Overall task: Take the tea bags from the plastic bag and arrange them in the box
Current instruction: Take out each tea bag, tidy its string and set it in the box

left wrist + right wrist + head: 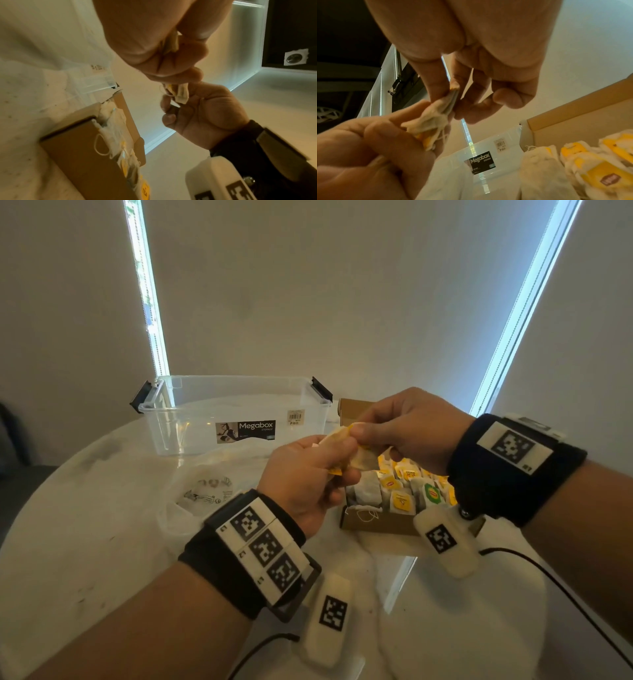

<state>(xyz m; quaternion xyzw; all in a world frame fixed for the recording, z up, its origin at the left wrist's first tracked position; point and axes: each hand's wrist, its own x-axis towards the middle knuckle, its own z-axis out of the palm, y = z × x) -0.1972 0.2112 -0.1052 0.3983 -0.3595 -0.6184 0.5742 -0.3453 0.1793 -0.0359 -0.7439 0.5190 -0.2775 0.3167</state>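
Both hands raised above the round white table (85,542), meeting at its centre. We see the left hand (305,474) with fingers curled round a small bunch of pale paper tea bags with yellow tags (337,446); the bunch sits between its thumb and fingertips, sticking out toward 1 o'clock. The right hand (407,426) comes in from 3 o'clock and pinches the upper end of the same bunch between thumb and forefinger, the other fingers loosely curled beneath.

Right wrist view: the bags (433,119) bridge the two grips, strings trailing below, a yellow tag showing against the left palm (368,155). Left wrist view: a folded pale bag (180,93) pressed at the right hand's (205,112) fingertips, directly under the left hand's knuckles (145,40).

Below the hands, at 4 o'clock from the grip, the open brown cardboard box (373,523) holds rows of tea bags standing on edge, yellow and green tags upward (404,494). The held bunch hangs just above the box's far-left corner, not touching it.

At 8 o'clock from the grip, the crumpled clear plastic bag (202,491) lies flat on the table. At 11 o'clock, a clear plastic storage bin with black clips and a "Megabox" label (236,412).
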